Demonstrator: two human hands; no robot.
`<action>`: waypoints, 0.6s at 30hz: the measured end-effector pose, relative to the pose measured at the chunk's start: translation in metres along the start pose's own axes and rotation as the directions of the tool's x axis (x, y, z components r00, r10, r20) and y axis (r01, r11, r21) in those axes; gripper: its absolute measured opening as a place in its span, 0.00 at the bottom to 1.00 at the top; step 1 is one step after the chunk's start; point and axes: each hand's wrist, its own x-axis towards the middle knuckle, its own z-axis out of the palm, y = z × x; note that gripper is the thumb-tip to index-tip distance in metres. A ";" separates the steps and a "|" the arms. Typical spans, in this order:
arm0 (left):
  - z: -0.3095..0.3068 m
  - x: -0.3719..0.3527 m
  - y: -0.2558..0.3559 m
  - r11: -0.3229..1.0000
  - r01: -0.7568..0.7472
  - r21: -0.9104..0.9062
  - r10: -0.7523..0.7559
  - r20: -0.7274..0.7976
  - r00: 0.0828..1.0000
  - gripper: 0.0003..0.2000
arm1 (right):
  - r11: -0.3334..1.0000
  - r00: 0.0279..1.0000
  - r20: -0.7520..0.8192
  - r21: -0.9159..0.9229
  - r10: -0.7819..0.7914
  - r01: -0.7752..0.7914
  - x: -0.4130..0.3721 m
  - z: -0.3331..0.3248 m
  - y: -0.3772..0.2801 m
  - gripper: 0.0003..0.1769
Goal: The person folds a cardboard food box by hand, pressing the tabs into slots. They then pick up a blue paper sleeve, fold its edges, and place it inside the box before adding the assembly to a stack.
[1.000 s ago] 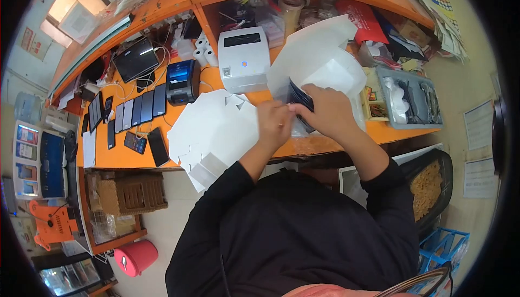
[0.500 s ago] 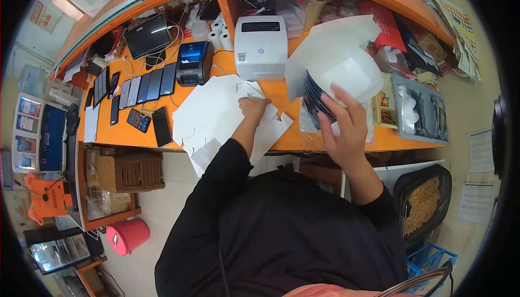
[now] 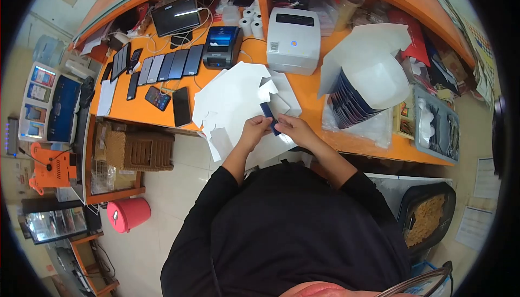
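Note:
My left hand (image 3: pixel 254 133) and my right hand (image 3: pixel 297 131) meet at the near edge of the flat white cardboard blanks (image 3: pixel 230 96). Between them, the fingers of both hands pinch a narrow dark blue flap (image 3: pixel 268 114), apparently the printed side of a blank's folded edge. Cut tabs and slots show along the blanks' edges. Right of my hands stands a leaning nested stack of cardboard tubs (image 3: pixel 346 99), dark blue outside and white inside. A clear plastic bag (image 3: pixel 368 134) lies beneath the stack.
Behind the blanks stand a white label printer (image 3: pixel 295 47) and a small black printer (image 3: pixel 222 53). Several phones (image 3: pixel 176 64) lie at the left. A grey cutlery tray (image 3: pixel 436 123) sits at the desk's right end, above a black food tray (image 3: pixel 428 215). A red bin (image 3: pixel 129 214) stands on the floor.
My right hand has left the tub stack and moved left to join my left hand. My left hand has come down to the blanks' near edge. The dark blue flap now shows between them.

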 end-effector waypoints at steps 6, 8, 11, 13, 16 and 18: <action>-0.005 -0.018 -0.007 1.000 0.011 -0.013 -0.011 0.016 1.000 0.09 | 0.981 0.974 0.216 -0.193 0.069 -0.027 0.015 0.012 0.022 0.27; -0.006 -0.020 -0.010 1.000 -0.017 0.019 0.017 0.014 1.000 0.09 | 0.977 0.976 0.182 -0.196 0.122 -0.086 0.010 0.015 0.014 0.26; -0.008 -0.022 -0.009 0.990 -0.025 -0.137 0.027 0.010 1.000 0.07 | 0.981 0.969 0.153 -0.067 0.191 -0.183 0.009 0.015 0.023 0.23; -0.018 -0.017 -0.014 0.998 -0.026 0.051 0.028 -0.040 0.999 0.06 | 0.963 0.995 0.010 -0.250 0.104 -0.098 0.021 0.014 0.067 0.21; -0.027 -0.025 0.010 0.970 -0.226 0.091 0.237 -0.141 0.961 0.05 | 0.927 0.990 -0.054 -0.347 0.132 -0.143 0.036 0.002 0.092 0.20; -0.041 -0.043 0.041 0.929 -0.340 0.147 0.362 -0.172 0.916 0.06 | 0.904 0.984 -0.116 -0.392 0.137 -0.172 0.032 0.000 0.086 0.22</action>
